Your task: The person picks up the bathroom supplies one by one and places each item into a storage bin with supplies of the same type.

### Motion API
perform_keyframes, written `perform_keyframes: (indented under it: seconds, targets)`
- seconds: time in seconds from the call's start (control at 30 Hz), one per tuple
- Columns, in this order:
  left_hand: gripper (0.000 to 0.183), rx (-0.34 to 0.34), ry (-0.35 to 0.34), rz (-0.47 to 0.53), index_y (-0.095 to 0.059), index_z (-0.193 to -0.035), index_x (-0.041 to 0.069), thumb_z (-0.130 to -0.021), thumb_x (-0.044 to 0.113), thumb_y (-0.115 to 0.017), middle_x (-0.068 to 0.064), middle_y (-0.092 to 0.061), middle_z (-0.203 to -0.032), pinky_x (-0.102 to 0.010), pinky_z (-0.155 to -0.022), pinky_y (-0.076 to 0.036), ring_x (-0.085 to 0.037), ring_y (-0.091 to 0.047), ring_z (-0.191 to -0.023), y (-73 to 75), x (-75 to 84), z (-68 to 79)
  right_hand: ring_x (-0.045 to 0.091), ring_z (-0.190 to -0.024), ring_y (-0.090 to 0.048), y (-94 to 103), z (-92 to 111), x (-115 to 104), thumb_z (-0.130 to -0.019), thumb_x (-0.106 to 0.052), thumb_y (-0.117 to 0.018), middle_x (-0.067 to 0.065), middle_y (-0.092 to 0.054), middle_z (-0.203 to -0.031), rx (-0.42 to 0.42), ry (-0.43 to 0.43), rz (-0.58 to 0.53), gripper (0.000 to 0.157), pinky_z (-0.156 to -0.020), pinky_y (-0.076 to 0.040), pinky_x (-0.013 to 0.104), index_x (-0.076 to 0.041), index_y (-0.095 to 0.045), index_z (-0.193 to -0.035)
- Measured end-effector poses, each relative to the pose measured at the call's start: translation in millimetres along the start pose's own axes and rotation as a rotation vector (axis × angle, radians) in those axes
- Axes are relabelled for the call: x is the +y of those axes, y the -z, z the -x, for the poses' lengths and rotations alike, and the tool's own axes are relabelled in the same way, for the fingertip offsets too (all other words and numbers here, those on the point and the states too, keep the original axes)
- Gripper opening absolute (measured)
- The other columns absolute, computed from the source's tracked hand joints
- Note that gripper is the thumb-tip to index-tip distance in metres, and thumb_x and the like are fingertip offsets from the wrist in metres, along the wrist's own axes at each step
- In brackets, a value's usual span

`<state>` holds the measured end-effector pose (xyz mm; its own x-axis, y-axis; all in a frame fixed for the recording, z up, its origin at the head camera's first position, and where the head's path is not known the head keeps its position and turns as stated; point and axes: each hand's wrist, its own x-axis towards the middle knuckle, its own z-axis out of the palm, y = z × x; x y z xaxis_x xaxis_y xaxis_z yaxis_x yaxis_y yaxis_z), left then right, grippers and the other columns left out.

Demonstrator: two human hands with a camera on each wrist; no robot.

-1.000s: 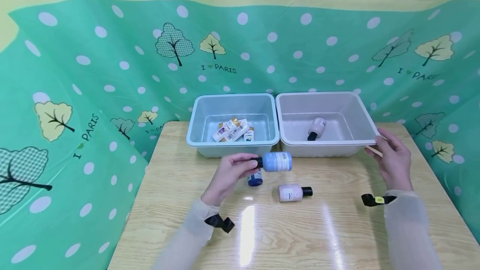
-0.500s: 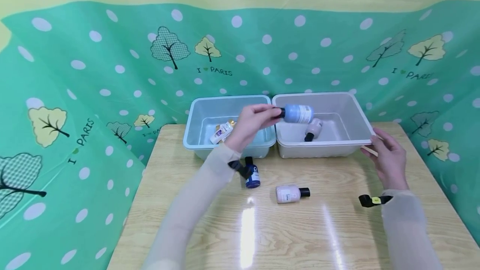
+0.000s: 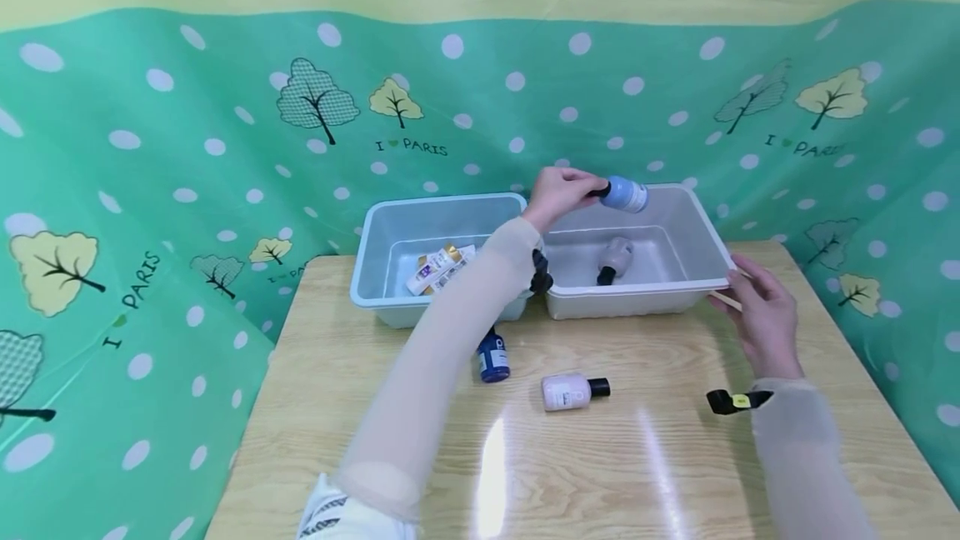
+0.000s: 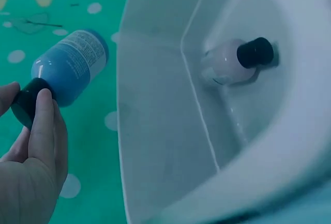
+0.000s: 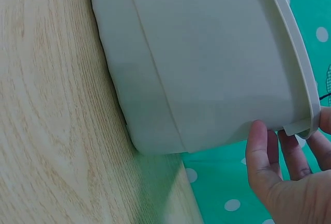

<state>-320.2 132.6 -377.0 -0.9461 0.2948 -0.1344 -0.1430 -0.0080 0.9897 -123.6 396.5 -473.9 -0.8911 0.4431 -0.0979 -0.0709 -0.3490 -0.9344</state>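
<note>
My left hand (image 3: 561, 192) pinches the black cap of a blue bottle (image 3: 626, 194), held tilted above the back of the grey bin (image 3: 637, 292). In the left wrist view thumb and fingers close round that cap, and the blue bottle (image 4: 72, 66) points away from the hand. Inside the grey bin lies a pale pink bottle (image 3: 617, 257) with a black cap. My right hand (image 3: 765, 315) grips the bin's front right corner; in the right wrist view its fingers (image 5: 258, 154) sit under the rim, against the outer wall.
Left of the grey bin stands a light blue bin (image 3: 438, 302) with several white tubes (image 3: 435, 267). On the wooden table (image 3: 600, 473) lie a dark blue bottle (image 3: 493, 358), partly behind the left sleeve, and a pink bottle (image 3: 567, 392). A green dotted cloth (image 3: 465, 90) hangs behind.
My left hand has carried the blue bottle from over the table up and rightward to above the grey bin. The right hand keeps its grip on the corner. The head view has shifted slightly.
</note>
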Motion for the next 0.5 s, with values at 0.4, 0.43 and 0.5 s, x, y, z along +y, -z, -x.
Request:
perform_keyframes:
  seconds: [0.4, 0.43, 0.5]
  targets:
    - [0.016, -0.032, 0.027, -0.339, -0.079, -0.102, 0.009, -0.087, 0.017, -0.081, 0.002, -0.071, -0.090, -0.021, -0.067, -0.058, -0.010, -0.069, -0.075, -22.5, -25.7, -33.7, 0.022, -0.095, -0.070, 0.6, -1, 5, -0.094, -0.009, -0.070, 0.010, -0.059, -0.119, -0.015, 0.040, -0.024, 0.050, -0.081, -0.058, 0.036, -0.003, -0.055, -0.142]
    - [0.017, -0.037, 0.029, -0.372, -0.079, -0.102, 0.010, -0.088, 0.018, -0.080, 0.003, -0.070, -0.089, -0.020, -0.066, -0.057, -0.010, -0.068, -0.075, -22.4, -27.5, -35.3, 0.021, -0.095, -0.069, 0.8, -1, 5, -0.094, -0.009, -0.070, 0.010, -0.059, -0.119, -0.013, 0.043, -0.016, 0.050, -0.081, -0.058, 0.035, -0.003, -0.055, -0.141]
    - [0.015, -0.051, 0.026, -0.438, -0.079, -0.099, 0.009, -0.089, 0.020, -0.079, 0.002, -0.070, -0.086, -0.021, -0.065, -0.057, -0.010, -0.066, -0.073, -22.3, -30.0, -37.9, 0.021, -0.094, -0.070, 1.3, -2, 5, -0.094, -0.009, -0.070, 0.010, -0.059, -0.119, -0.009, 0.045, -0.012, 0.049, -0.081, -0.058, 0.036, -0.003, -0.056, -0.141]
